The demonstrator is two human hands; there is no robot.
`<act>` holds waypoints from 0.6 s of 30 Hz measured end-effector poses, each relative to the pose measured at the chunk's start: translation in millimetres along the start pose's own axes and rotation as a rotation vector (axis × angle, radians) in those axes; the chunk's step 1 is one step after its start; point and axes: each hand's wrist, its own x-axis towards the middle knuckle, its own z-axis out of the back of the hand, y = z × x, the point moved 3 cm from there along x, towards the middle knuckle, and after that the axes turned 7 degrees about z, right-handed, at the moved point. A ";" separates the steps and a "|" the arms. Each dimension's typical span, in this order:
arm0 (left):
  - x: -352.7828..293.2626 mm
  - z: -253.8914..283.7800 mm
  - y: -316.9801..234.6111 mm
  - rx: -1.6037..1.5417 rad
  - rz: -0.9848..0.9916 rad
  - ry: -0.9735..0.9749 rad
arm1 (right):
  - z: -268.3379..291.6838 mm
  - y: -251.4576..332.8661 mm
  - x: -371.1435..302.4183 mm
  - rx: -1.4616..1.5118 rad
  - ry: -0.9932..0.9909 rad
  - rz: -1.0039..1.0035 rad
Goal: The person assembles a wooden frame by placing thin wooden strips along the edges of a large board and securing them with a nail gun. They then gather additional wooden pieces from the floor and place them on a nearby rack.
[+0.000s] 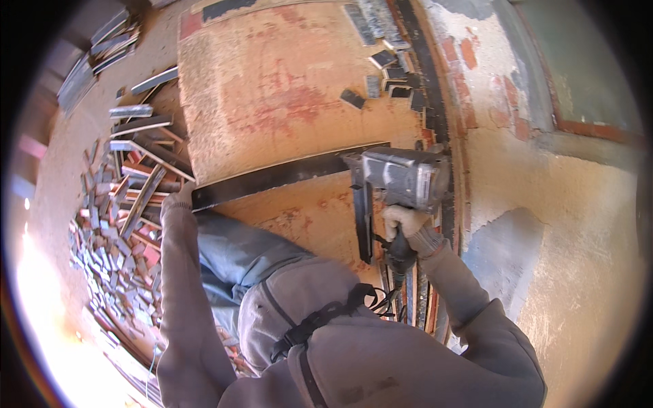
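Observation:
A long dark board (279, 175) lies slantwise across the worn tan work surface (272, 75). At its left end, my gloved left hand (180, 197) is closed around the edge, fingers partly hidden. My gloved right hand (405, 221) is wrapped round the handle of a corded power tool (401, 177) with a boxy grey housing. The tool's front meets the board's right end. A narrow black metal plate (362, 221) runs along the tool's left side toward me. No blade shows from here.
Left of the work surface a heap of small cut pieces (122, 272) and longer strips (146, 194) covers the floor. Several short offcuts (394, 71) lie at the far right. A plastered wall (503, 217) rises close on the right. Strips (411, 299) lie beneath my right arm.

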 end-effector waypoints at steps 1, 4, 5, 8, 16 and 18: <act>-2.6 2.6 -3.1 0.073 -0.121 -0.033 | 1.1 0.9 -1.5 0.067 -0.011 0.016; -12.7 -13.4 -6.4 -0.553 0.190 0.096 | 2.6 6.9 -7.4 0.078 -0.066 0.008; -20.7 -29.0 -13.5 -0.743 0.235 0.242 | 2.8 10.8 -11.3 0.105 -0.074 0.037; -56.8 -85.7 -43.4 -1.132 0.391 0.520 | 2.5 20.7 -21.9 0.069 -0.071 0.048; -92.6 -112.4 -64.2 -1.186 0.481 0.605 | -14.6 30.0 -25.0 -0.053 0.057 -0.016; -93.0 -109.1 -64.3 -1.198 0.513 0.548 | -20.0 30.6 -22.4 -0.045 0.061 -0.026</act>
